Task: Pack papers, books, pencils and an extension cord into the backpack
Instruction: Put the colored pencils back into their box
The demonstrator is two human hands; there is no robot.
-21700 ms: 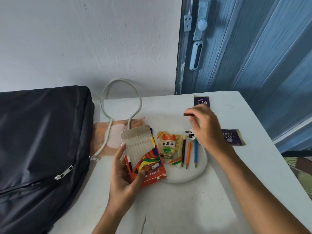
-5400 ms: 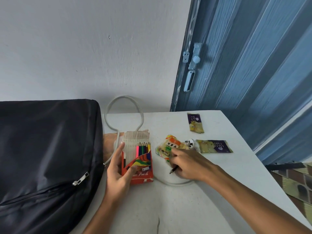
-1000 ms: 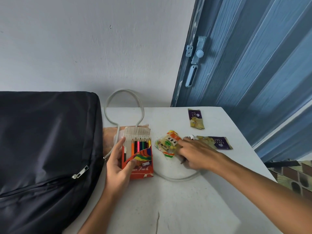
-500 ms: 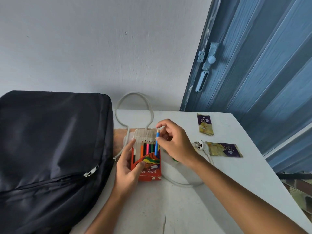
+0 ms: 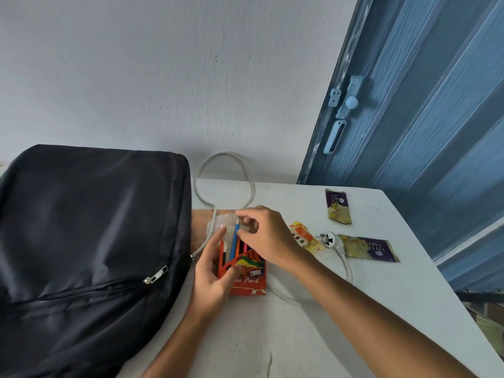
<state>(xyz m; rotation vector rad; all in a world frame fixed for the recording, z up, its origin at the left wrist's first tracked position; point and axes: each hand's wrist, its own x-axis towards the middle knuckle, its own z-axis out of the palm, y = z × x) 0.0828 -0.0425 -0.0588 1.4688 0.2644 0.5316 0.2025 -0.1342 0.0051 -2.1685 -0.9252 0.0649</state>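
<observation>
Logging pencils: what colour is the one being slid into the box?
Blue pencil, pinched by the right hand; head view.

Head view, looking down (perhaps tilted), close over table [image 5: 381, 309]

At the start three pencils lay loose on the table [image 5: 381, 309] beside the yellow snack packet [image 5: 304, 236], and the pencil box [image 5: 242, 268] held almost none. The right hand [image 5: 268, 238] picked them up one after another, so the box filled with coloured pencils. A second ago that hand was down by the snack packet; half a second ago it had lifted the blue pencil [image 5: 235, 241] to the box mouth. Since then it pushed the blue pencil lower into its slot, pinched near the top. The spot beside the packet was cleared of pencils.
</observation>
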